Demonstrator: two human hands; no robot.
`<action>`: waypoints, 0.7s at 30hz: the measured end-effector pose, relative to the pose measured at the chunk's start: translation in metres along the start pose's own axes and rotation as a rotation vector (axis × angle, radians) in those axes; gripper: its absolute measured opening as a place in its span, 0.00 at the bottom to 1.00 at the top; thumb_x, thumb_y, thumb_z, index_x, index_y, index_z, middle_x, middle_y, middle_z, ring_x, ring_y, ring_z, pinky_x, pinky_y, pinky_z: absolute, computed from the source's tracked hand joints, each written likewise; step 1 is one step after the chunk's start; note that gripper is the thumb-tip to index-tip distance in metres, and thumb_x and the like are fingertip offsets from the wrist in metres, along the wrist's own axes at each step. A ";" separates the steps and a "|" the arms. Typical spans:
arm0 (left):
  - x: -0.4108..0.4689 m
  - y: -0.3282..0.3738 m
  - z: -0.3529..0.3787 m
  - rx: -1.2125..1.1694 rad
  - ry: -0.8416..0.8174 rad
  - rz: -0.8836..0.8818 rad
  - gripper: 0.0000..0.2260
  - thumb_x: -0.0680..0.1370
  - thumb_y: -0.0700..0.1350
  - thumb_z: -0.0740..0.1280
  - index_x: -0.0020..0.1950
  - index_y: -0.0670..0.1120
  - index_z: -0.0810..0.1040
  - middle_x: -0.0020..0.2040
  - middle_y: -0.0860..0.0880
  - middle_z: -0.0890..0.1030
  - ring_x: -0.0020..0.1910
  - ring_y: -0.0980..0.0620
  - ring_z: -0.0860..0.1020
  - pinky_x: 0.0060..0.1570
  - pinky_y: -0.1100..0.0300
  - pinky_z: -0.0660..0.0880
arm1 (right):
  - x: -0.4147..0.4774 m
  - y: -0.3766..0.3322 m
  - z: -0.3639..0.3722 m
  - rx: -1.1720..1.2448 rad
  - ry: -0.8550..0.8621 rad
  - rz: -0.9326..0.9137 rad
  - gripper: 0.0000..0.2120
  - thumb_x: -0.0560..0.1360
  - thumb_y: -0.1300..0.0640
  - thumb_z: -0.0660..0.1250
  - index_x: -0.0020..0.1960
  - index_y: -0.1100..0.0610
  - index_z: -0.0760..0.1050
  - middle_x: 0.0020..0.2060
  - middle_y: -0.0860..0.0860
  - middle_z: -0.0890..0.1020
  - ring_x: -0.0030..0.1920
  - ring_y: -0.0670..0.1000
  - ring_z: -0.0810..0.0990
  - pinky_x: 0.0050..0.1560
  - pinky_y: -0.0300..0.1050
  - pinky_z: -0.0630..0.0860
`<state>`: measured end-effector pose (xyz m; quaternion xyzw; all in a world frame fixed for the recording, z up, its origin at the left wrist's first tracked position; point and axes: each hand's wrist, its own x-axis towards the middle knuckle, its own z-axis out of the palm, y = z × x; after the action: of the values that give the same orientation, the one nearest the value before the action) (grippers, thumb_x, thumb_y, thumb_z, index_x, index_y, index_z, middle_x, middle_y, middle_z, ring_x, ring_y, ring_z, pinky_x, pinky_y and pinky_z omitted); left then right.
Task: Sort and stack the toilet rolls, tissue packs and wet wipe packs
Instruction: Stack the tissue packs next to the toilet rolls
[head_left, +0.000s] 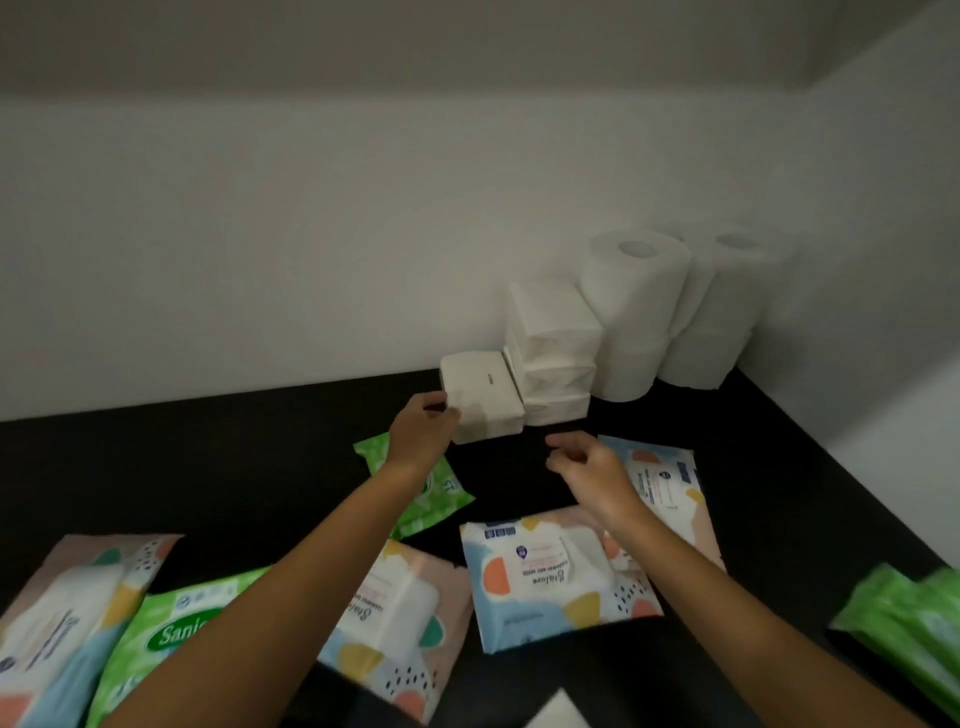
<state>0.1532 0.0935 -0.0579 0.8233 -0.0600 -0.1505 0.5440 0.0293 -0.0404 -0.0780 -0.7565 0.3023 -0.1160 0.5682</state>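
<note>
Count: at least four toilet rolls (634, 291) in the desk's (208, 467) far right corner; three stacked tissue packs (558, 332) beside them; at least seven wet wipe packs (556, 577) nearer us. We read "Sani…" on one green pack (171, 634). Left hand (423, 431) grips a fourth tissue pack (485, 402) just beside the stack. Right hand (587, 467) hovers with fingers loosely curled, empty.

A black countertop (208, 467) fills the lower view. Behind it rises a plain white back wall (260, 234), which meets a white side wall (898, 249) at the countertop's far right corner. Above, a darker grey band (363, 41) crosses the top. The light is dim.
</note>
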 end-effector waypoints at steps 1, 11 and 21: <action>-0.013 0.000 -0.002 -0.029 -0.016 -0.017 0.15 0.77 0.42 0.63 0.64 0.45 0.73 0.61 0.42 0.76 0.54 0.45 0.77 0.48 0.59 0.73 | -0.007 -0.002 -0.002 -0.001 -0.007 -0.002 0.12 0.75 0.63 0.63 0.58 0.56 0.75 0.48 0.50 0.76 0.51 0.46 0.73 0.51 0.37 0.68; -0.128 -0.006 -0.025 -0.030 -0.389 -0.116 0.08 0.76 0.41 0.64 0.53 0.51 0.77 0.45 0.51 0.77 0.45 0.55 0.76 0.48 0.61 0.75 | -0.092 0.002 -0.016 -0.108 -0.071 0.002 0.13 0.75 0.59 0.63 0.59 0.53 0.75 0.50 0.48 0.74 0.54 0.48 0.73 0.57 0.42 0.71; -0.194 -0.053 -0.019 0.043 -0.323 -0.079 0.06 0.76 0.43 0.64 0.50 0.53 0.76 0.47 0.51 0.76 0.43 0.55 0.75 0.46 0.63 0.74 | -0.149 0.035 -0.028 -0.104 -0.101 0.069 0.11 0.75 0.61 0.64 0.57 0.56 0.75 0.53 0.53 0.75 0.53 0.50 0.75 0.58 0.45 0.73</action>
<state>-0.0286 0.1820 -0.0637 0.8016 -0.1174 -0.3006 0.5033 -0.1143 0.0194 -0.0767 -0.7789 0.3049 -0.0420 0.5465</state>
